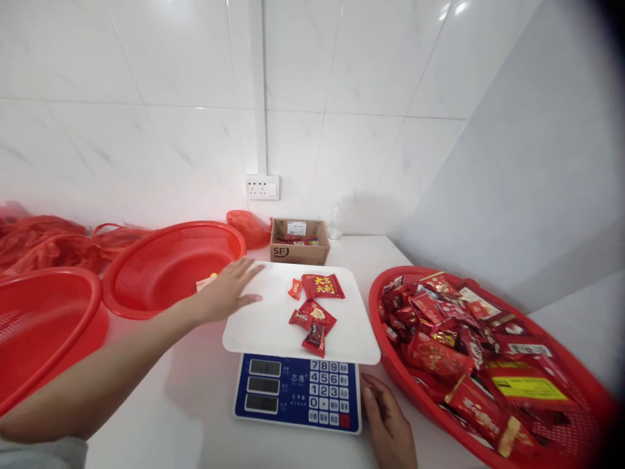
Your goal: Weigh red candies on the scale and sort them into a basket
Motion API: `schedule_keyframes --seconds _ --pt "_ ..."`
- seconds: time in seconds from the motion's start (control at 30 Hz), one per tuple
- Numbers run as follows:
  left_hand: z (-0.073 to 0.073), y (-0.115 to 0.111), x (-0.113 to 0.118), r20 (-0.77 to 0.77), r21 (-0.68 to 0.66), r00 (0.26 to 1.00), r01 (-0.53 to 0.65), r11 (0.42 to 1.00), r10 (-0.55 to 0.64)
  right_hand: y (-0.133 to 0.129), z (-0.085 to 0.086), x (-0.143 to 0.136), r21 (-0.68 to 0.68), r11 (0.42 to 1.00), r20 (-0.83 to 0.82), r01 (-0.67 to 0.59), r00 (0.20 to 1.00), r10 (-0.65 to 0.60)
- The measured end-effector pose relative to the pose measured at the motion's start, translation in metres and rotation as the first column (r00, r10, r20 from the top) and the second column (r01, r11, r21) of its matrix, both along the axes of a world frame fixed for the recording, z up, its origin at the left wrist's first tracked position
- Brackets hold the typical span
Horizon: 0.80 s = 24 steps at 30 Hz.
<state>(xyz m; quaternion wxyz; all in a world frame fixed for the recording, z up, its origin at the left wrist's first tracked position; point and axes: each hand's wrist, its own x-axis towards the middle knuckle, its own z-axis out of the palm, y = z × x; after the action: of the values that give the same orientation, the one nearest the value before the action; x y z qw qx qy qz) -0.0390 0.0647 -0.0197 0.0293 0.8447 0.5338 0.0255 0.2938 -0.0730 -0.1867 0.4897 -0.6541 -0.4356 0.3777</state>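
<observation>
My left hand (234,292) is open, fingers apart, over the left edge of the white weighing pan (263,326) of a digital scale. On the pan's right half lie several red-wrapped snacks, among them a large square packet (323,286), a small orange-red candy (295,289) and a dark red candy (314,340). Beside the right edge of the blue keypad panel (297,394) rests my right hand (390,426), with nothing visible in its loosely bent fingers. Behind my left wrist a pale packet (205,283) shows inside a red basket (170,238).
To the right, a large red basket (378,306) holds many wrapped snacks. Another red basket (53,286) stands at the far left, near piled red bags (43,244). A small cardboard box (303,255) sits against the tiled wall, below a socket (262,187).
</observation>
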Motion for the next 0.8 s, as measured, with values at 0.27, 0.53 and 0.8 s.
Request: schedule_keyframes --seconds 0.27,0.53,0.8 --pt "-0.02 0.019 0.101 0.079 -0.239 0.872 0.488 0.84 -0.484 -0.002 -0.001 -0.001 0.032 0.999 0.024 0.016 1.0 -0.017" --pt "-0.028 0.03 0.138 0.002 0.018 0.874 0.485 0.874 -0.485 -0.001 -0.008 0.006 0.03 0.996 0.032 -0.079 0.996 0.078" --pt "-0.028 0.029 0.121 -0.103 0.133 0.875 0.484 0.865 -0.473 0.0 -0.002 0.002 0.036 0.997 0.027 -0.075 0.997 0.074"
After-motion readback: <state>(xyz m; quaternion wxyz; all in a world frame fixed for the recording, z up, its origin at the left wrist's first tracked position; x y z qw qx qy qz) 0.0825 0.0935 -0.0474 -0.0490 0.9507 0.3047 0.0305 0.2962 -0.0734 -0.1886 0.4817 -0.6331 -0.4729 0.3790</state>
